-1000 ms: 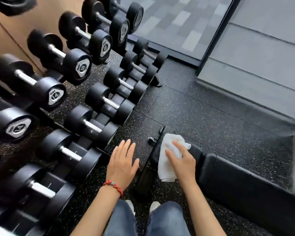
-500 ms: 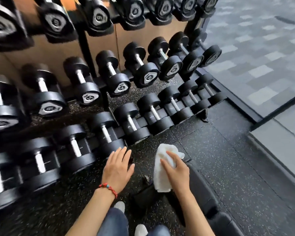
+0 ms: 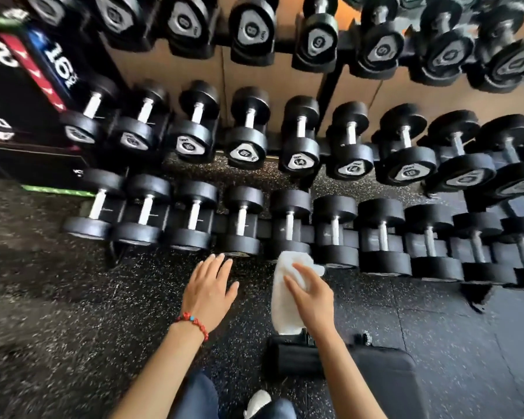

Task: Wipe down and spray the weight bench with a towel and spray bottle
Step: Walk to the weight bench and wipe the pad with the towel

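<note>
My right hand [image 3: 312, 300] grips a white towel [image 3: 285, 303], which hangs down in the air above the end of the black weight bench [image 3: 381, 376]. The bench's padded end and its black foot bar [image 3: 294, 358] lie at the bottom centre, under and right of my right forearm. My left hand [image 3: 209, 291], with a red bead bracelet at the wrist, hovers flat over the speckled floor with its fingers spread and nothing in it. No spray bottle is in view.
A three-tier rack of black dumbbells [image 3: 242, 219] fills the top and middle, its lowest row just beyond my fingertips. A black plyo box [image 3: 28, 95] with numbers stands at the upper left. Speckled rubber floor [image 3: 73, 313] spreads left. My jeans and white shoe [image 3: 257, 402] show below.
The view has swung left and up, from the bench to the dumbbell rack. The towel has lifted off the bench end and now hangs from my right hand. My left hand stays spread.
</note>
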The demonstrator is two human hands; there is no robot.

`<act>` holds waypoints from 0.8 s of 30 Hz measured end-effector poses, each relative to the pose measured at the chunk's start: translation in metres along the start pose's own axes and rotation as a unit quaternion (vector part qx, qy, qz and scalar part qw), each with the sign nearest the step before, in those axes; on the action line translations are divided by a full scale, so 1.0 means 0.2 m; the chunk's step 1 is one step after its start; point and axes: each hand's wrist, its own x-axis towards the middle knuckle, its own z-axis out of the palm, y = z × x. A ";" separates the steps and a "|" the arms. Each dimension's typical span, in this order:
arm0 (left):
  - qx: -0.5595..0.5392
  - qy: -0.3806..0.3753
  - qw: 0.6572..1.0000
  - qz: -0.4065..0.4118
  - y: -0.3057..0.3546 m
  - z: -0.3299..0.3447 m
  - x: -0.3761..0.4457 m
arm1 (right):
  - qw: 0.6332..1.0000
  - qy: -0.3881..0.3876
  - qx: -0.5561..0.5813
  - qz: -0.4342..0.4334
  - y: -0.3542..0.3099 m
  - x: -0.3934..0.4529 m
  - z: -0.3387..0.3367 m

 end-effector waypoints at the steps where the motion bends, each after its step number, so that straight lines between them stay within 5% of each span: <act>1: -0.001 0.003 1.000 -0.020 -0.07 -0.01 -0.04 | 1.000 -0.021 -0.004 -0.008 -0.03 0.00 0.07; 15: -0.007 0.056 0.973 -0.223 -1.22 -0.28 -0.60 | 0.971 -0.218 -0.059 -0.078 -0.52 -0.21 1.35; 24: -0.007 0.086 0.927 -0.364 -1.88 -0.43 -1.01 | 0.920 -0.340 -0.116 -0.159 -0.85 -0.40 2.14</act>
